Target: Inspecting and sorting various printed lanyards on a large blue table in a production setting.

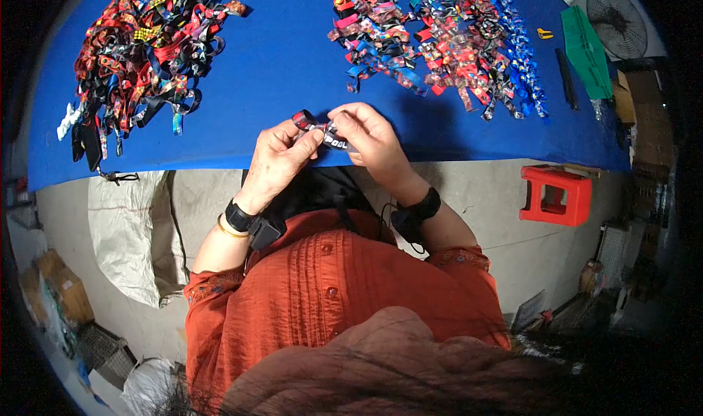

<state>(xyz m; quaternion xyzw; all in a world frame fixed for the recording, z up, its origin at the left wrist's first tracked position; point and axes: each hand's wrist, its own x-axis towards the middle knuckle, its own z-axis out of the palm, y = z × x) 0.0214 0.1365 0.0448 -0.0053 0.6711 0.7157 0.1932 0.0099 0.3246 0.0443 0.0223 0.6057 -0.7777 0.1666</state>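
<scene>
Just above the near edge of the blue-covered table (271, 50), both hands meet over one printed strap (335, 142), dark with white lettering and a red patch. My left hand (282, 151) pinches it between thumb and fingers, and a loop of it curls up over the knuckles. At the strap's other side, my right hand (372, 139) is closed on it with bent fingers. Whatever lies right between the fingertips is too small to make out. Each wrist wears a black band with a small dark box.
A tangled heap of printed straps (143, 57) covers the table's left. Rows of folded colourful straps (447, 39) lie at the right, near a yellow cutter (544, 33) and a green crate (586, 53). A red stool (556, 195) and a white sack (132, 233) stand on the floor.
</scene>
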